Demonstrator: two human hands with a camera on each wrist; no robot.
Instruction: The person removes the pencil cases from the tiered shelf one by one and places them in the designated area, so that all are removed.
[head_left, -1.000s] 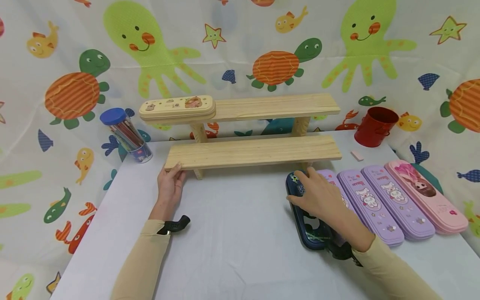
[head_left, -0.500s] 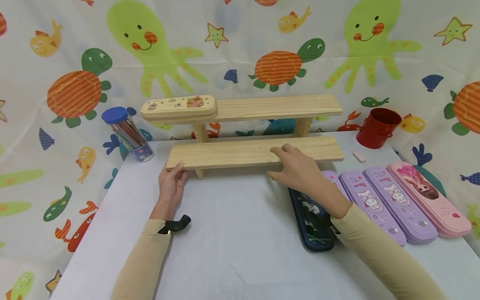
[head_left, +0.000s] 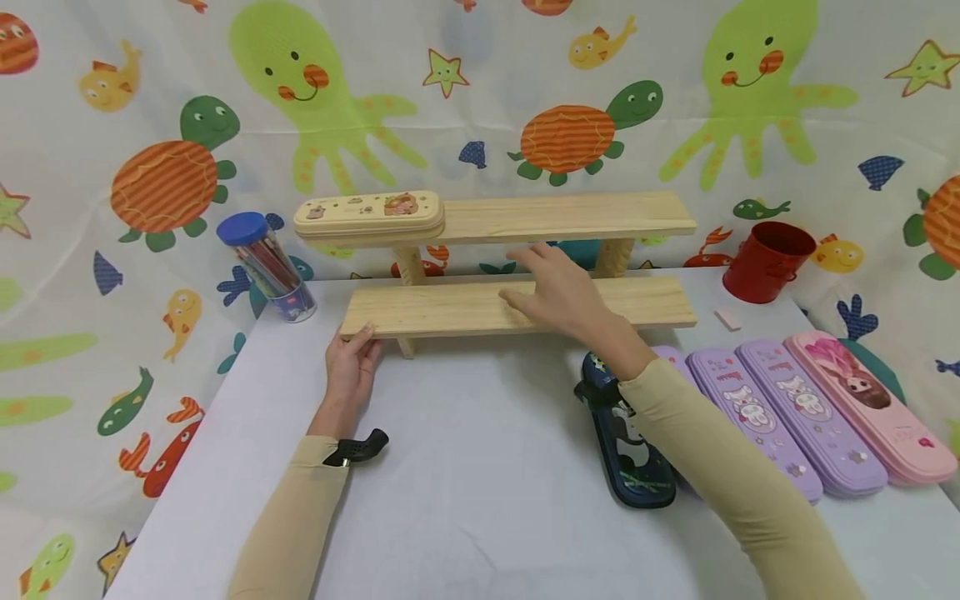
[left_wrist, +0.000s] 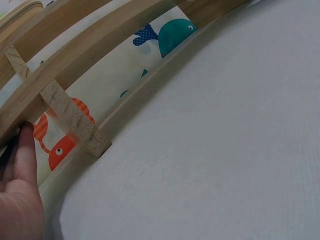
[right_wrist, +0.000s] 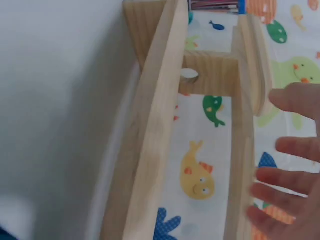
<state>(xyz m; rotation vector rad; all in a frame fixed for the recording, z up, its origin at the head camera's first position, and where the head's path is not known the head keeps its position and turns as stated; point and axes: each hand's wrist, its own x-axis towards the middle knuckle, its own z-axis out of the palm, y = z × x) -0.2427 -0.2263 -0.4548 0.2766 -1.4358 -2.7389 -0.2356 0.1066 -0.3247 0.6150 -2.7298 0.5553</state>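
A two-tier wooden shelf point(head_left: 427, 312) stands at the back of the table. At its lower left front corner, my left hand point(head_left: 351, 367) holds the board, thumb on top and fingers beneath; the left wrist view shows the fingers point(left_wrist: 26, 155) under the board's edge. Over the lower board, my right hand point(head_left: 558, 292) is raised with fingers spread, holding nothing. The right wrist view likewise shows that hand point(right_wrist: 295, 195) spread beside the upper board. A cream pencil case point(head_left: 371, 214) lies on the upper tier's left end. A navy pencil case point(head_left: 633, 442) lies below my right forearm.
Right of the navy case lie several purple pencil cases point(head_left: 750, 408) and a pink one point(head_left: 870, 408), one purple case partly hidden by my sleeve. A red bucket point(head_left: 768, 262) and small pink block point(head_left: 727, 320) sit back right. A blue-lidded jar of pencils point(head_left: 270, 267) stands left.
My right hand has left the navy pencil case and moved up and left over the lower board. My left hand keeps its hold on the shelf corner. The head view has shifted slightly.
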